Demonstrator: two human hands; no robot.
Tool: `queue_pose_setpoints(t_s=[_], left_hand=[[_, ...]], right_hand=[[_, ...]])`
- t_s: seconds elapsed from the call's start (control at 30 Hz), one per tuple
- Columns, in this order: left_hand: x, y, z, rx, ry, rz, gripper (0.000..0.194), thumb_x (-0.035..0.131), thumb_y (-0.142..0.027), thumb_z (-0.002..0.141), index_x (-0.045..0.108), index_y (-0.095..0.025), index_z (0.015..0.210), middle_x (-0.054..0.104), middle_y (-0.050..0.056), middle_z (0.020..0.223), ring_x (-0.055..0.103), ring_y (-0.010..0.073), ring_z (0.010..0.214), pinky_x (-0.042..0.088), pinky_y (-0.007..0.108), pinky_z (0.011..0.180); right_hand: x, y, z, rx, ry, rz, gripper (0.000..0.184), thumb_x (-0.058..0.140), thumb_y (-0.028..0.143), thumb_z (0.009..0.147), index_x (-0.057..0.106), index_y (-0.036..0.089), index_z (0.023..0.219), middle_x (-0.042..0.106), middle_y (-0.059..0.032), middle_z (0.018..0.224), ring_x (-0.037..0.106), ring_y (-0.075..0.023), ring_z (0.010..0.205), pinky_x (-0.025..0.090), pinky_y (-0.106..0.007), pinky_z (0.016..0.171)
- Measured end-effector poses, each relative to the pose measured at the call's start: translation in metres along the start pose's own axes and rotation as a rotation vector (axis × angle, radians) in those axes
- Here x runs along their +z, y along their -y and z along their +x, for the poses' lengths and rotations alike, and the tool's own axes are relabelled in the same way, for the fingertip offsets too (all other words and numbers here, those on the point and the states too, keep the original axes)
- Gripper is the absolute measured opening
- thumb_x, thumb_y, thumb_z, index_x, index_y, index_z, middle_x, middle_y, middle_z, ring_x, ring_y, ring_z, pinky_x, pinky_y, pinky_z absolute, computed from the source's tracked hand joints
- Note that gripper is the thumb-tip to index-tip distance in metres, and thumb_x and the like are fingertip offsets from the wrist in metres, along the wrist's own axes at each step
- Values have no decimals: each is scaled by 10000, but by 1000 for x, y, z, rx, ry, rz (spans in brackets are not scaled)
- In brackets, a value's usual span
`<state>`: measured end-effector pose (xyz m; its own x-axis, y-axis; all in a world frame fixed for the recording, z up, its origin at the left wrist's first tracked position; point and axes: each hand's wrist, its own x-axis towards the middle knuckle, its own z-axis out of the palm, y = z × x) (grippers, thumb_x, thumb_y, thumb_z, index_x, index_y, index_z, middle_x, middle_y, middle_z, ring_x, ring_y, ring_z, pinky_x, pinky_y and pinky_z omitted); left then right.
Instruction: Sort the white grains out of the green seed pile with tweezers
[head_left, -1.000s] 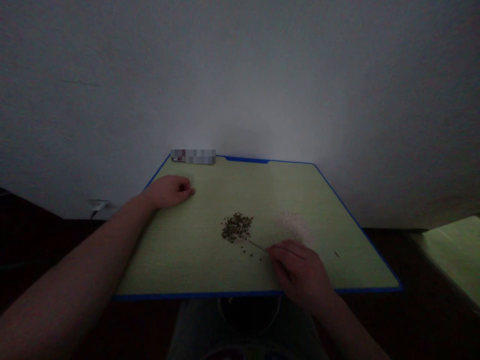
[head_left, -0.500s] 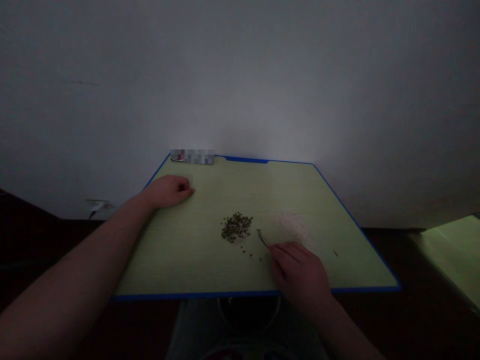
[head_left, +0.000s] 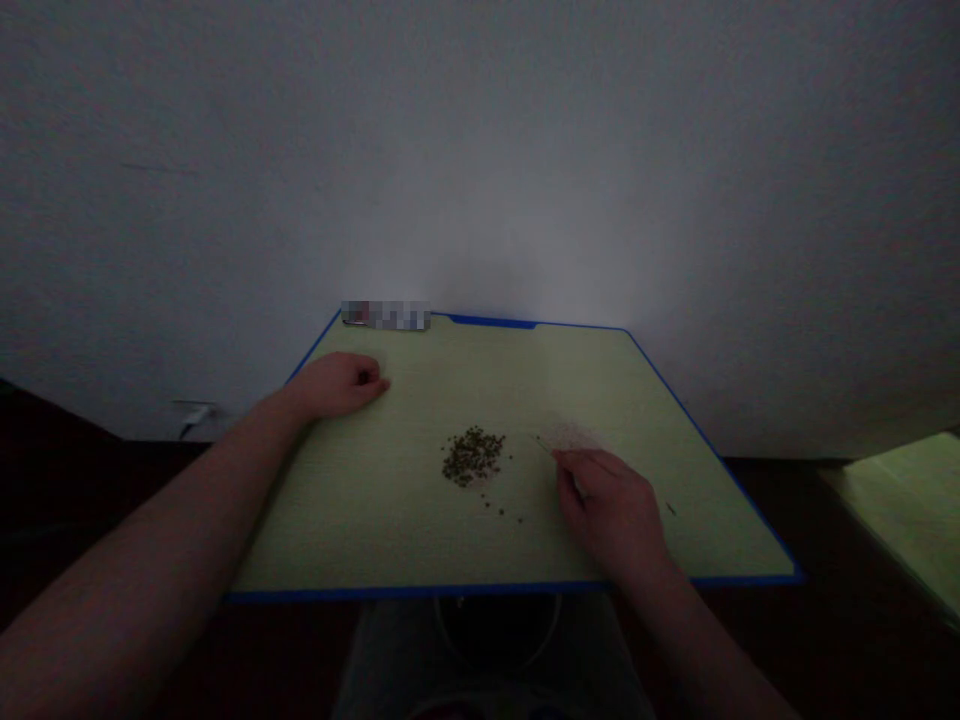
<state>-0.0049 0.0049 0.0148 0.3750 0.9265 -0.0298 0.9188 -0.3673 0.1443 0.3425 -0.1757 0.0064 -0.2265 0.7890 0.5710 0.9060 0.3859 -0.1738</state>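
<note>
My right hand (head_left: 615, 500) is closed in a pinch around thin tweezers (head_left: 543, 444), their fine tips pointing up and left over the table. Whether a bead-sized piece sits between the tips is too small to tell. Behind the hand, and partly hidden by it, spreads a pile of pale grains (head_left: 574, 435). Left of the tweezers lies a heap of small dark beans or seeds (head_left: 472, 457), with several strays in front of it. My left hand (head_left: 341, 384) rests as a loose fist on the left side of the table, with nothing visible in it.
The pale table top (head_left: 375, 520) has a blue edge, and its far side stands near a grey wall (head_left: 480, 150). A blurred flat object (head_left: 386, 316) lies at the back left corner. One small dark sliver (head_left: 671, 508) is on the right. Below the front edge sits a dark round container (head_left: 496, 630).
My right hand has moved away from me and slightly right with the tweezers, toward the pale grains. One dark piece now lies just right of the heap. My left hand stays put.
</note>
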Motion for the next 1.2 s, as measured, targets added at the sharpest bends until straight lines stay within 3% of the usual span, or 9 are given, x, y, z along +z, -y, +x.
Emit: queue_pose_setpoints(t_s=[0.2,0.7,0.97,1.2], left_hand=[[-1,-3,0,-16,2,9,393,417,-535,814,573,-192,702,601,44,675,506,160,620,318,296,593],[-1,-2,1,-14,7,6,392,420,-542,806,567,-195,699,588,44,668,506,169,629,319,305,602],[0,-1,1,-1,-3,5,380,419,-526,812,557,-192,697,586,36,655,489,152,607,307,292,586],[1,1,2,9,-1,24,394,401,-533,819,559,-192,701,598,43,677,506,161,630,317,296,596]], right_hand=[[4,-2,9,99,30,-44,227,496,168,850,714,187,910,744,-67,817,689,-216,718,558,-347,667],[-3,13,-11,23,49,131,198,507,161,870,695,178,927,734,-55,797,685,-190,693,555,-303,637],[0,2,-4,90,4,18,225,490,174,859,706,154,918,742,-79,811,687,-207,685,559,-333,653],[5,12,-3,56,108,52,236,495,159,866,716,157,951,732,-66,814,686,-211,731,547,-334,687]])
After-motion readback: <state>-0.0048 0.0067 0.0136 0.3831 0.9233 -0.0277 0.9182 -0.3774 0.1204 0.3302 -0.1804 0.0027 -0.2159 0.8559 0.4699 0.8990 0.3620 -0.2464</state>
